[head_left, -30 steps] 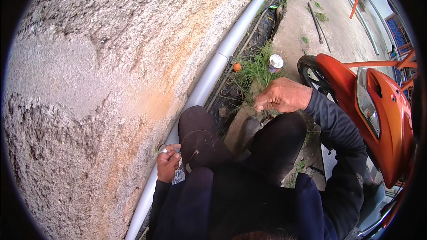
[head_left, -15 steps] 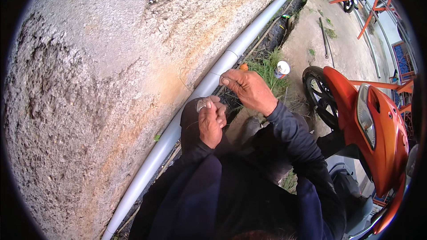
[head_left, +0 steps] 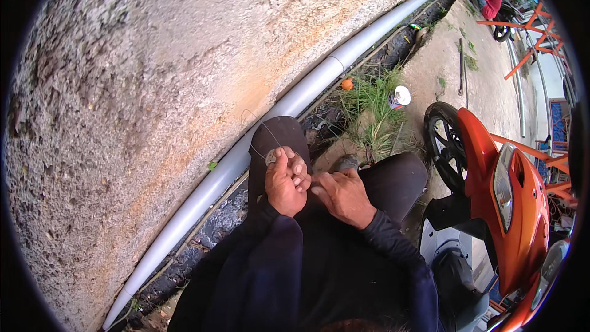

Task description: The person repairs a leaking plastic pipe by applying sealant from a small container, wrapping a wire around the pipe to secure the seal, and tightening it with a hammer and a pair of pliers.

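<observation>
My left hand (head_left: 286, 183) is closed over my left knee. Between thumb and fingers it pinches a small round pale piece (head_left: 270, 157), mostly covered by the hand. A thin, dark wire (head_left: 268, 129) rises from this grip and bends into a loose loop in front of the grey pipe (head_left: 298, 94). Close by on the right, my right hand (head_left: 349, 198) has its fingers curled, their tips near the left fingers. Whatever those right fingertips hold, if anything, is hidden.
A rough concrete wall (head_left: 153, 104) runs along the pipe. Right of the grass (head_left: 375, 110) stands a white tub (head_left: 400, 97); an orange ball-like thing (head_left: 347, 84) lies near the pipe. An orange motorcycle (head_left: 516, 209) is at the right. Another person (head_left: 490, 1) crouches far off.
My right hand has come down and toward me, from above the left hand to beside it. The wire's loop now stands above my left hand. The view has shifted slightly.
</observation>
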Motion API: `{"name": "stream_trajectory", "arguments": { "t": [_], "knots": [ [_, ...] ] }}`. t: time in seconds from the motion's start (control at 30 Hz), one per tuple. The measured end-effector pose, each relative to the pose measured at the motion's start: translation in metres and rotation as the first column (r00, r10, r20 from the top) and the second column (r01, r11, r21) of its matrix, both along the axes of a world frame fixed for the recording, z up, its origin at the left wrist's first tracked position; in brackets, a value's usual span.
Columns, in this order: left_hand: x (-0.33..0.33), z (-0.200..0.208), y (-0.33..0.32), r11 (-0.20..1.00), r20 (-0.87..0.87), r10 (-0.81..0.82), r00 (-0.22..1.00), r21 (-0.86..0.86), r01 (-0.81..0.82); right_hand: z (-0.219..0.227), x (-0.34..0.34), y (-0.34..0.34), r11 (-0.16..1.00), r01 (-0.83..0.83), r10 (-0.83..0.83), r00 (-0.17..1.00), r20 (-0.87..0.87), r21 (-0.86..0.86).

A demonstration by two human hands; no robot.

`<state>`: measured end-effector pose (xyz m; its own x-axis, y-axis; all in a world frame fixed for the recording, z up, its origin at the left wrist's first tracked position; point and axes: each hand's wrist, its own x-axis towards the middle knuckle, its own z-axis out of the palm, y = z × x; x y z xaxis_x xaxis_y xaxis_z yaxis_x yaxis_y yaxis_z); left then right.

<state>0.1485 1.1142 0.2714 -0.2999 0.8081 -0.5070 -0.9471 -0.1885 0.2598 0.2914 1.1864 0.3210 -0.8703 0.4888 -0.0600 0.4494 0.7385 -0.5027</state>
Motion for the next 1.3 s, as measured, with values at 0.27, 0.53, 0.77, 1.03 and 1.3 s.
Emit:
{"name": "stream_trajectory", "arguments": {
  "t": [0.27,0.53,0.77,1.03,1.3],
  "knots": [
    [-0.021,-0.031,-0.116,0.902,0.133,0.407,0.904,-0.211,-0.376,0.05,-0.042,0.029,0.838,-0.479,0.443,0.877,0.185,0.261],
    [-0.059,-0.015,-0.196,0.5,-0.194,0.591,0.783,-0.673,-0.544,0.013,-0.1,0.048,0.686,-0.719,0.722,0.692,0.025,0.108],
    [-0.031,0.015,-0.209,0.341,-0.723,-0.682,0.111,-0.448,-0.826,-0.008,-0.117,0.047,0.585,-0.79,0.807,0.588,-0.044,0.184],
    [-0.053,0.01,-0.125,0.895,-0.895,-0.445,-0.034,-0.444,-0.045,0.009,-0.12,0.024,0.566,-0.809,0.823,0.543,-0.167,0.158],
    [-0.09,-0.001,-0.114,0.814,-0.817,-0.577,-0.016,-0.576,0.078,0.01,-0.12,0.089,0.747,-0.663,0.663,0.736,-0.138,0.057]
  ]
}}
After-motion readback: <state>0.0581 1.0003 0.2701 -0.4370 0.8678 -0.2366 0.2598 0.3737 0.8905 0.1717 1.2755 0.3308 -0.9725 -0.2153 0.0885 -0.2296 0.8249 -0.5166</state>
